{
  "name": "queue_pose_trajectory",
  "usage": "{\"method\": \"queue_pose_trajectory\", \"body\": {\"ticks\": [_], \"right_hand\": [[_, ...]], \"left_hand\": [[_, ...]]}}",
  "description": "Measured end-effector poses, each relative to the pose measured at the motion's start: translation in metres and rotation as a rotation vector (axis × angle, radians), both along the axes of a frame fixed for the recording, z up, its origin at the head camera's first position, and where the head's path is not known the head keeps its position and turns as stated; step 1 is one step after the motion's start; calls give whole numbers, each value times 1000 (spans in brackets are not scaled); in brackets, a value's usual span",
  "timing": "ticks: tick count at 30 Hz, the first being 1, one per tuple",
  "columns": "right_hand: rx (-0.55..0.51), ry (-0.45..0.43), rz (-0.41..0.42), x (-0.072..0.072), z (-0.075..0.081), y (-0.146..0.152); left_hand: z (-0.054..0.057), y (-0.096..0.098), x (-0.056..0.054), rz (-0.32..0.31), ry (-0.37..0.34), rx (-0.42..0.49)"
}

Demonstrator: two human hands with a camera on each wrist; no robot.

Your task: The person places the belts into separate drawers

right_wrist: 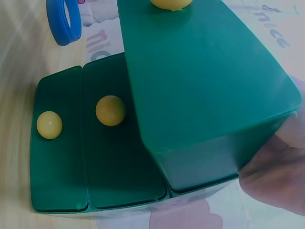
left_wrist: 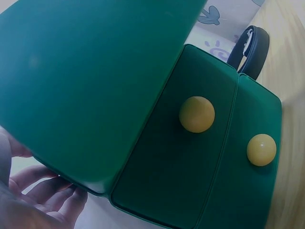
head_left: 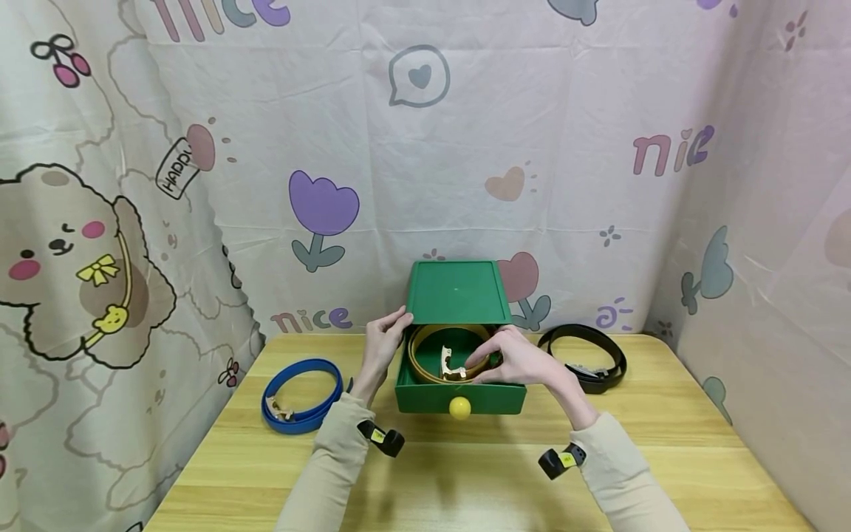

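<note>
A green drawer cabinet (head_left: 459,292) stands at the back of the table with its top drawer (head_left: 425,399) pulled out. Inside that drawer lies a coiled tan belt (head_left: 417,362) with a gold buckle. My right hand (head_left: 525,358) reaches over the drawer's right side and pinches the belt near its buckle between thumb and fingers. Resting against the cabinet's left side is my left hand (head_left: 382,343); in the left wrist view its fingers (left_wrist: 43,191) lie along the cabinet. The right wrist view hides the belt behind the drawer, showing only part of the right hand (right_wrist: 276,167).
Left of the cabinet lies a coiled blue belt (head_left: 302,427) with a gold buckle. A coiled black belt (head_left: 614,355) with a silver buckle lies to the right. Two lower drawers with yellow knobs (left_wrist: 197,114) are closed. A printed curtain (head_left: 459,148) hangs behind the wooden table (head_left: 479,480).
</note>
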State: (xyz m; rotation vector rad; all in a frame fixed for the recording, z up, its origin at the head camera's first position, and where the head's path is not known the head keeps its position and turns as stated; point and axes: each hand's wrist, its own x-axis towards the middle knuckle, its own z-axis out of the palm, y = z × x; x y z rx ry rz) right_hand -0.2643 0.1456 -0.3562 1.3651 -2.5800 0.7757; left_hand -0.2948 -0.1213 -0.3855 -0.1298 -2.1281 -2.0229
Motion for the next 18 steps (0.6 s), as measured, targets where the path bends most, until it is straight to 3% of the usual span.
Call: {"method": "queue_pose_trajectory", "body": {"ticks": [3, 6, 10, 18], "right_hand": [[-64, -33, 53, 0, 0, 1], [-87, -49, 44, 0, -1, 3], [-124, -53, -17, 4, -2, 3], [-318, -93, -184, 20, -5, 0]], "left_hand": [[0, 0, 0, 8, -5, -2], [0, 0, 0, 15, -14, -3], [0, 1, 0, 14, -15, -7], [-1, 1, -1, 16, -15, -6]]}}
